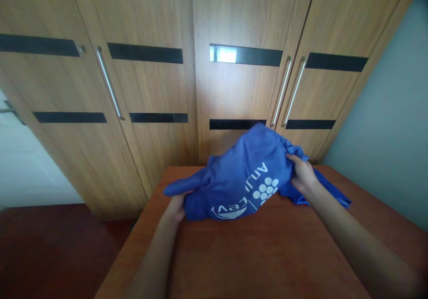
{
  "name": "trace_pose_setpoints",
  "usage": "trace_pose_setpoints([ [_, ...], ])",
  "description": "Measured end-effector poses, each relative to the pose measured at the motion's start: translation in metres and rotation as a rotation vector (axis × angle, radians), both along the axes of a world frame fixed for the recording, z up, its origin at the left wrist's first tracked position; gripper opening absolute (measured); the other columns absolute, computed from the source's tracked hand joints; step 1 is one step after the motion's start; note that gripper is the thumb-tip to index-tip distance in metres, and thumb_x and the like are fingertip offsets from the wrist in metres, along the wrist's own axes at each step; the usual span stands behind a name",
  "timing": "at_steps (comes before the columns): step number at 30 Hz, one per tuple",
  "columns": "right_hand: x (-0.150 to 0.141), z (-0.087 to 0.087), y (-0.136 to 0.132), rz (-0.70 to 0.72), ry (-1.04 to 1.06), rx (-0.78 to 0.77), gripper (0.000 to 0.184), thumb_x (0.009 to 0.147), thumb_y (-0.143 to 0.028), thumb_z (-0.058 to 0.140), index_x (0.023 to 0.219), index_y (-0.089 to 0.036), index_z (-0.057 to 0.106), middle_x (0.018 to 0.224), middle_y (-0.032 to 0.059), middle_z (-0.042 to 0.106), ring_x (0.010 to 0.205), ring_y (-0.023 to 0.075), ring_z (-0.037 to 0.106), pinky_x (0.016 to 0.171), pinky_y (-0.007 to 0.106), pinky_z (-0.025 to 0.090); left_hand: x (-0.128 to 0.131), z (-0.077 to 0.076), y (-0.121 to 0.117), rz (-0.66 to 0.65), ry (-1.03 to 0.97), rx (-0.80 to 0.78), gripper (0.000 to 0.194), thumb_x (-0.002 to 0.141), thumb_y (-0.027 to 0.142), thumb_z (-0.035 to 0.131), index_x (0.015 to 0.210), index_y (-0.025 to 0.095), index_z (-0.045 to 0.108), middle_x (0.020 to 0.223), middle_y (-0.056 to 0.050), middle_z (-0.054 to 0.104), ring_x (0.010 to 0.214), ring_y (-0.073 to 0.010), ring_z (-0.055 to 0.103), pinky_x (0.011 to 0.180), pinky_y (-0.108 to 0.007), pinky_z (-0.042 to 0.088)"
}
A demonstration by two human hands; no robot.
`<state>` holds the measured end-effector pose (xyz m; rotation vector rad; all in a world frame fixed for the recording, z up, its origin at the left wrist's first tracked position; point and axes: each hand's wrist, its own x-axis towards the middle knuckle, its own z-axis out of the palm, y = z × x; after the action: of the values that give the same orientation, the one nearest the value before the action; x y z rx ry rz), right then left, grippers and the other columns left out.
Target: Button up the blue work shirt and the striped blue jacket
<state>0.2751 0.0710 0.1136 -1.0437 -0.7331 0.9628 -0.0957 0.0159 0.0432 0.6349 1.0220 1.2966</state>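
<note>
A blue shirt (240,174) with white lettering and a white dot pattern lies bunched on the reddish-brown wooden table (254,254). My left hand (175,207) grips the shirt's lower left edge near the table top, fingers tucked under the cloth. My right hand (302,174) is closed on the cloth at the right and holds that side raised above the table. A loose part of the shirt trails to the right behind my right wrist.
A wooden wardrobe (167,89) with long metal handles and dark strips stands right behind the table. A pale wall (391,125) is on the right. Dark red floor (50,245) lies to the left of the table.
</note>
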Motion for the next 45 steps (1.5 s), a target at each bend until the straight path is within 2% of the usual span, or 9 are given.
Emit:
trace_pose_setpoints([
  [4,0.019,-0.072,-0.006,-0.003,-0.368,-0.198,0.015,0.066,-0.030,0.060,0.076,-0.019,0.058,0.057,-0.0015,0.061,0.046,0.0150,0.056,0.044,0.026,0.046,-0.014,-0.008,0.007,0.047,0.300,0.002,0.028,0.066,0.014,0.063,0.095,0.015,0.064,0.083,-0.009,0.074,0.072,-0.0258,0.071,0.069,-0.039,0.058],
  [7,0.034,-0.095,-0.010,0.022,-0.507,-0.261,0.013,0.061,-0.024,0.060,0.073,-0.017,0.059,0.051,-0.0028,0.056,0.044,0.0149,0.053,0.045,0.026,0.043,-0.026,-0.012,0.012,0.108,0.531,0.024,0.024,0.066,0.013,0.057,0.089,0.016,0.064,0.076,-0.007,0.073,0.070,-0.0248,0.070,0.067,-0.037,0.056],
  [14,0.048,-0.097,0.011,0.034,-1.290,-0.227,0.051,0.068,-0.017,0.056,0.119,-0.015,0.057,0.115,0.0106,0.064,0.108,0.0238,0.059,0.094,0.031,0.042,-0.037,-0.014,0.018,0.224,1.056,0.168,0.042,0.065,0.013,0.061,0.107,0.018,0.062,0.118,-0.012,0.064,0.120,-0.0326,0.050,0.103,-0.043,0.033],
  [20,0.033,-0.096,0.037,-0.061,-1.425,-0.363,0.059,0.078,-0.042,0.058,0.130,-0.016,0.048,0.139,0.0183,0.043,0.130,0.0359,0.036,0.103,0.053,0.030,-0.033,-0.017,0.017,0.167,1.204,0.228,0.044,0.072,0.035,0.066,0.112,0.019,0.060,0.111,-0.011,0.067,0.109,-0.0308,0.058,0.096,-0.039,0.039],
  [25,0.036,-0.097,0.038,-0.009,-1.287,-0.565,0.069,0.078,-0.064,0.049,0.121,-0.012,0.056,0.126,0.0274,0.052,0.122,0.0435,0.043,0.095,0.062,0.030,-0.025,-0.021,0.017,0.159,0.930,0.317,0.048,0.060,0.032,0.077,0.105,0.021,0.065,0.106,-0.009,0.069,0.102,-0.0303,0.062,0.095,-0.036,0.041],
  [31,0.017,-0.087,0.018,0.172,-1.168,-0.405,0.046,0.071,-0.060,0.060,0.087,-0.017,0.069,0.099,0.0164,0.069,0.103,0.0339,0.061,0.090,0.042,0.040,-0.003,-0.020,0.016,0.081,0.679,0.325,0.043,0.060,0.021,0.076,0.101,0.019,0.066,0.102,-0.007,0.071,0.101,-0.0282,0.063,0.095,-0.037,0.044],
  [36,-0.030,-0.086,-0.018,0.347,-0.995,-0.240,0.025,0.071,-0.047,0.064,0.072,-0.022,0.069,0.083,0.0056,0.073,0.087,0.0267,0.065,0.077,0.032,0.045,0.005,-0.013,0.013,0.036,0.515,0.280,0.046,0.059,0.017,0.075,0.105,0.016,0.066,0.099,-0.008,0.072,0.099,-0.0273,0.065,0.089,-0.035,0.048],
  [41,-0.091,-0.088,-0.049,0.544,-0.775,-0.153,0.036,0.079,-0.051,0.053,0.071,-0.019,0.066,0.069,0.0018,0.070,0.071,0.0222,0.064,0.065,0.031,0.048,0.012,0.000,0.006,0.136,0.292,0.234,0.047,0.060,0.021,0.076,0.105,0.016,0.064,0.089,-0.006,0.074,0.079,-0.0223,0.069,0.075,-0.031,0.053],
  [45,-0.126,-0.049,-0.062,0.769,-0.304,-0.070,0.037,0.074,-0.055,0.061,0.073,-0.019,0.063,0.065,-0.0002,0.067,0.061,0.0179,0.061,0.062,0.030,0.048,0.010,0.029,-0.003,0.272,0.131,0.234,0.045,0.062,0.022,0.076,0.104,0.021,0.062,0.082,0.000,0.073,0.062,-0.0161,0.067,0.062,-0.027,0.055],
])
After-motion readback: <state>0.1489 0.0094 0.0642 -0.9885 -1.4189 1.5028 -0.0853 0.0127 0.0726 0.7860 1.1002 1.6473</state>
